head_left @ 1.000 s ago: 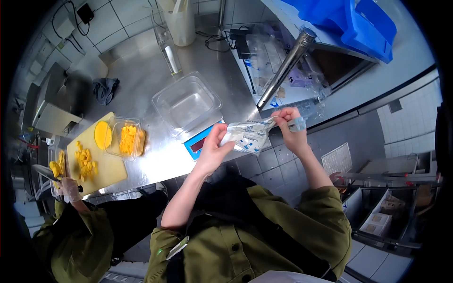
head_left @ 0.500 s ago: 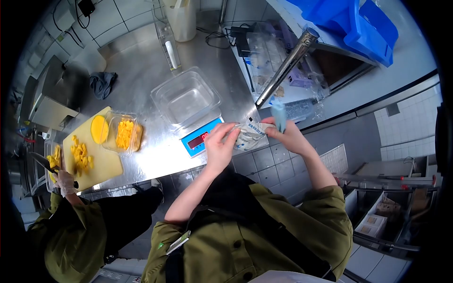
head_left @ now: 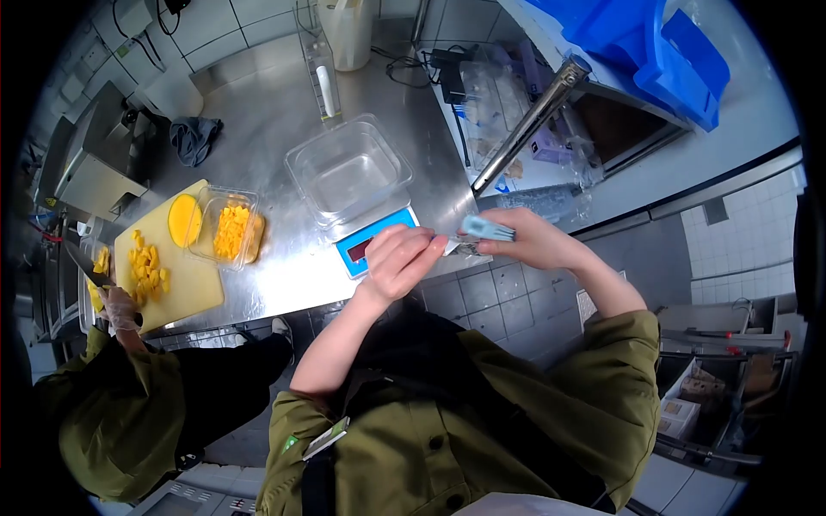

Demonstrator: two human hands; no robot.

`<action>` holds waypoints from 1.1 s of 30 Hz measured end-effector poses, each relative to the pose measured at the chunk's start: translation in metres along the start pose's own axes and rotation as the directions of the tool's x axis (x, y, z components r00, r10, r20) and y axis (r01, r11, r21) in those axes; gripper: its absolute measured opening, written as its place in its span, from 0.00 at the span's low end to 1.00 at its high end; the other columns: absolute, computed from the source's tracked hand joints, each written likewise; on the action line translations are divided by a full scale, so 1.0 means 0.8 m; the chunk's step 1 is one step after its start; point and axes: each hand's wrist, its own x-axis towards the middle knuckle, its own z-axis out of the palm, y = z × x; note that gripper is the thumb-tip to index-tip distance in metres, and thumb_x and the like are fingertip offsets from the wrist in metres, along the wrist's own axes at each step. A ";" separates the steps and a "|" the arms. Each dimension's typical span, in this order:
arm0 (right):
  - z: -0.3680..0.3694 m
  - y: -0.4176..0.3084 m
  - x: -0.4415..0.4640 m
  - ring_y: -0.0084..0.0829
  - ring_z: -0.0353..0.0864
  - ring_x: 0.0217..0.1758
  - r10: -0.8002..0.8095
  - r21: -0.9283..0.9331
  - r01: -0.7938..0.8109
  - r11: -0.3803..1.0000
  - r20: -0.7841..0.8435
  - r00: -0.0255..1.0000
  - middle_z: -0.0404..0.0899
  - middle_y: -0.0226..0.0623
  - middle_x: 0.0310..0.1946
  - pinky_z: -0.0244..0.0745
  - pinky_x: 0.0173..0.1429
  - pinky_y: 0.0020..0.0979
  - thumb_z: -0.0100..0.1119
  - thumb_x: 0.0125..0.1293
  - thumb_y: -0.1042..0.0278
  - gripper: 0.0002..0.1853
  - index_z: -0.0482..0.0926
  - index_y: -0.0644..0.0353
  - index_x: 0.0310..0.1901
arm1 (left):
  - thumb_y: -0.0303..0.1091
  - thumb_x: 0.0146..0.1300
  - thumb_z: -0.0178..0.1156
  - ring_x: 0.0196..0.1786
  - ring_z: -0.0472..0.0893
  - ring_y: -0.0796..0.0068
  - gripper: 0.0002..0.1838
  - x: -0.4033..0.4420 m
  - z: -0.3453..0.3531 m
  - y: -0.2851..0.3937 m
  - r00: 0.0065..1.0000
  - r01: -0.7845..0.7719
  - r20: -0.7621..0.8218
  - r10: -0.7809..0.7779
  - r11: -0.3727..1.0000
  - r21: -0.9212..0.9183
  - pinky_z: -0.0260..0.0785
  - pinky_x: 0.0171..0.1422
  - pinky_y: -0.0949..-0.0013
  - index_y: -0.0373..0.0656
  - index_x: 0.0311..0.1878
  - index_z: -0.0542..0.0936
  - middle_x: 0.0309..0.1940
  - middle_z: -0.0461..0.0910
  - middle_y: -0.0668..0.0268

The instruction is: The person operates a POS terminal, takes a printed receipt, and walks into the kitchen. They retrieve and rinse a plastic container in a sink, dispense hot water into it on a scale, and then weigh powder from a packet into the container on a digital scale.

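Observation:
My left hand (head_left: 400,262) pinches one side of a white printed packet (head_left: 460,248), most of which is hidden by my fingers. My right hand (head_left: 525,238) holds the packet's other side along with a light blue clip (head_left: 488,228). Just behind my left hand lies a blue scale (head_left: 379,234), its display partly covered. A clear square container (head_left: 348,172) rests on the scale's far part.
A co-worker's gloved hand (head_left: 120,303) holds a knife (head_left: 86,262) by a cutting board (head_left: 185,297) with yellow fruit pieces. A clear box of diced fruit (head_left: 231,232) sits beside it. A metal post (head_left: 533,120) rises behind my right hand.
The packet has folded up smaller between my hands, and the blue clip has turned from upright to lying sideways. The view has shifted slightly. The co-worker's knife hand has moved a little.

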 end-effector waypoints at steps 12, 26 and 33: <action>0.021 0.011 0.028 0.33 0.76 0.27 -0.592 -0.576 0.287 0.765 -0.456 0.664 0.73 0.36 0.25 0.70 0.31 0.29 0.58 0.51 0.73 0.06 0.75 0.64 0.31 | 0.26 0.45 0.65 0.24 0.70 0.79 0.26 0.005 0.017 0.039 0.526 0.766 0.088 -0.846 0.427 -0.481 0.63 0.28 0.75 0.38 0.51 0.71 0.28 0.73 0.66; 0.048 0.047 0.071 0.23 0.72 0.22 0.232 0.376 0.227 0.899 -0.845 0.482 0.74 0.35 0.22 0.64 0.28 0.24 0.51 0.57 0.73 0.07 0.74 0.68 0.28 | 0.24 0.45 0.58 0.24 0.74 0.64 0.11 0.008 0.037 0.035 0.725 0.667 0.168 -0.668 0.742 0.072 0.65 0.27 0.68 0.41 0.36 0.78 0.23 0.73 0.62; -0.008 0.081 0.064 0.18 0.68 0.21 0.276 0.328 0.549 0.769 -0.945 0.178 0.70 0.31 0.22 0.63 0.28 0.19 0.49 0.61 0.73 0.06 0.72 0.67 0.32 | 0.21 0.42 0.58 0.24 0.74 0.65 0.13 -0.014 0.037 0.032 0.819 0.568 0.025 -0.573 0.817 0.099 0.65 0.26 0.69 0.39 0.36 0.78 0.22 0.74 0.61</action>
